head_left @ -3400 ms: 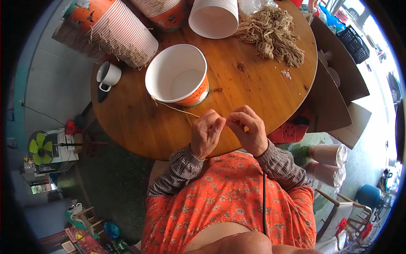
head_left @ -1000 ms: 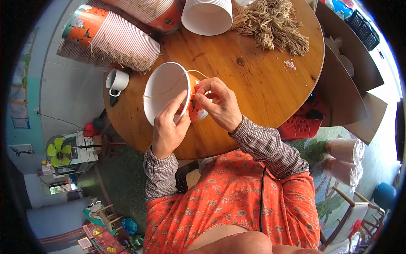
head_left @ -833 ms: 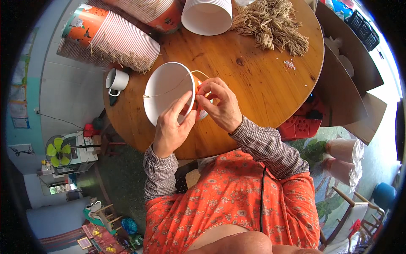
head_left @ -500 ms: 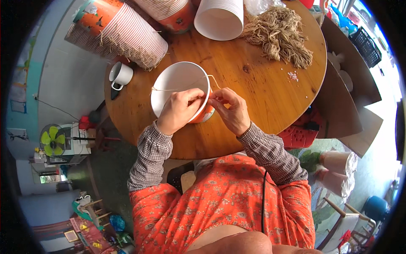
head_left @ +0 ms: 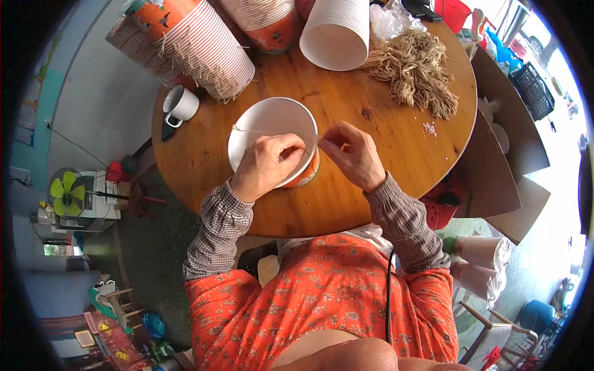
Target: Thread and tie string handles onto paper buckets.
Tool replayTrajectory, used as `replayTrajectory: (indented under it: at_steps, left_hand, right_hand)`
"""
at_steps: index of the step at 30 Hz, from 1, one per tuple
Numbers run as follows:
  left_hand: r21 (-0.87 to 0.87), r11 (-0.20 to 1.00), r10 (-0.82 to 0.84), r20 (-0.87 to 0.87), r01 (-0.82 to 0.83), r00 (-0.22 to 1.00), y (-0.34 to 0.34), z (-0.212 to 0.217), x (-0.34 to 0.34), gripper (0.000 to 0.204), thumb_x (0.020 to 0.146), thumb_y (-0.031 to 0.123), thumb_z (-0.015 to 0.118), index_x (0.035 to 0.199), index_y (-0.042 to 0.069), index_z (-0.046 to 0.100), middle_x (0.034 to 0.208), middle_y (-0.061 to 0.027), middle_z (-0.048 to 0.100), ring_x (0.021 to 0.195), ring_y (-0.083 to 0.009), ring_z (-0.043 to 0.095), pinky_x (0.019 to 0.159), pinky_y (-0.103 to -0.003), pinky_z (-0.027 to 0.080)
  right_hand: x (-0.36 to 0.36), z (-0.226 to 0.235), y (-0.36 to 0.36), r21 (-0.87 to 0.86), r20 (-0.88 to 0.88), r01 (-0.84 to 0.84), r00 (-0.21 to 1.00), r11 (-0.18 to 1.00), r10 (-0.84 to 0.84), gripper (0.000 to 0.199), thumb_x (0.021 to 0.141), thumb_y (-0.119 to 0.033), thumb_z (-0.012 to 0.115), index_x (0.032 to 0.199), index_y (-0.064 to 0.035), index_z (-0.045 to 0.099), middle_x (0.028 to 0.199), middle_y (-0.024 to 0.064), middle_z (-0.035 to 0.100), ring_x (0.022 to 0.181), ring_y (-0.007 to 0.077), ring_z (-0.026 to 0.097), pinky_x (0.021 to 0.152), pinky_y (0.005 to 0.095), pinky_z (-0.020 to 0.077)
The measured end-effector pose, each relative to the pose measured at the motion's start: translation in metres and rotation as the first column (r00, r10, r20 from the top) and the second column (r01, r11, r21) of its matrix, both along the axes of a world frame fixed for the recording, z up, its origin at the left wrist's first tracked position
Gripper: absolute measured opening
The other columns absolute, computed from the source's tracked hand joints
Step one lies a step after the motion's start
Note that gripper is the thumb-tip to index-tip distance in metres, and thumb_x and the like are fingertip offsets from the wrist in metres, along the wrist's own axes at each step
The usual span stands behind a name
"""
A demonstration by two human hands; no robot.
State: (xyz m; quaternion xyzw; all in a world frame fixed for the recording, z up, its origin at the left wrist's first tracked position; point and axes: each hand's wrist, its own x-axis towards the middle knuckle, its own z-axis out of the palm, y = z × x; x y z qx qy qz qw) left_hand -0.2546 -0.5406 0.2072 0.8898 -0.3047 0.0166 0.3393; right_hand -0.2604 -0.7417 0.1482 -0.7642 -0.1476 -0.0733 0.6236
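A: Which step is this?

B: Stringing, I'd judge. The left hand [head_left: 267, 166] lies curled over the near rim of the white-and-orange paper bucket [head_left: 272, 133], fingers closed down on it. The right hand [head_left: 354, 154], just beside it at the bucket's right edge, pinches a thin length of twine [head_left: 272, 130] between thumb and forefinger. The twine runs taut from that pinch across the bucket's open mouth to the rim beyond the left hand.

A: And what does the next move call for?

B: Probably steady tension and a firm hold on the bucket while the free end is fixed at the rim.

A: Anything you can't make out?

B: Whether there's a hole or a knot: the fingers hide the rim there. Beyond the right hand lies a heap of cut twine [head_left: 411, 68]; beyond the left, stacked buckets [head_left: 198, 43] cut off at the top, and a white mug [head_left: 181, 104].
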Motion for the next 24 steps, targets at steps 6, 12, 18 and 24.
replayTrajectory:
  at_steps: [6, 12, 18, 24]
  left_hand:
    - [-0.202, 0.973, 0.104, -0.039, -0.109, 0.994, 0.005, -0.002, -0.004, 0.005, 0.085, 0.005, 0.062, 0.089, 0.001, 0.061, 0.077, -0.0101, 0.066, 0.072, -0.0189, 0.066, 0.067, -0.029, 0.051]
    - [-0.379, 0.91, 0.09, -0.214, -0.168, 0.973, 0.005, -0.002, -0.008, 0.007, 0.088, 0.006, 0.061, 0.09, -0.001, 0.062, 0.084, -0.0055, 0.067, 0.074, -0.0132, 0.064, 0.07, -0.027, 0.052]
    - [-0.41, 0.887, 0.093, -0.292, -0.213, 0.952, 0.002, -0.002, -0.013, 0.008, 0.092, 0.006, 0.057, 0.093, -0.002, 0.059, 0.083, -0.0064, 0.066, 0.073, -0.0124, 0.064, 0.072, -0.026, 0.053]
    - [-0.399, 0.9, 0.112, -0.176, -0.175, 0.978, 0.008, -0.011, -0.021, 0.008, 0.095, 0.006, 0.053, 0.095, -0.002, 0.055, 0.08, -0.0087, 0.066, 0.077, -0.0155, 0.067, 0.067, -0.027, 0.054]
  right_hand:
    - [-0.017, -0.005, 0.003, 0.19, -0.233, -0.218, 0.937, 0.957, 0.259, 0.014, 0.091, -0.013, 0.066, 0.096, -0.0006, 0.062, 0.083, -0.0018, 0.061, 0.07, 0.0043, 0.055, 0.062, 0.0194, 0.0469]
    - [-0.024, 0.003, 0.005, 0.129, -0.132, -0.221, 0.962, 0.967, 0.238, 0.017, 0.09, -0.012, 0.066, 0.101, 0.0001, 0.063, 0.083, -0.0009, 0.062, 0.07, 0.0042, 0.057, 0.063, 0.02, 0.0487]
    - [-0.031, 0.012, 0.012, 0.029, -0.155, -0.19, 0.969, 0.981, 0.192, 0.017, 0.09, -0.01, 0.065, 0.102, 0.0002, 0.063, 0.082, 0.0008, 0.064, 0.07, 0.0054, 0.06, 0.062, 0.0205, 0.0499]
    - [-0.042, 0.014, 0.021, 0.22, -0.232, -0.268, 0.92, 0.938, 0.317, 0.025, 0.091, -0.006, 0.059, 0.115, -0.0002, 0.061, 0.095, 0.0032, 0.067, 0.075, 0.0071, 0.062, 0.063, 0.022, 0.0513]
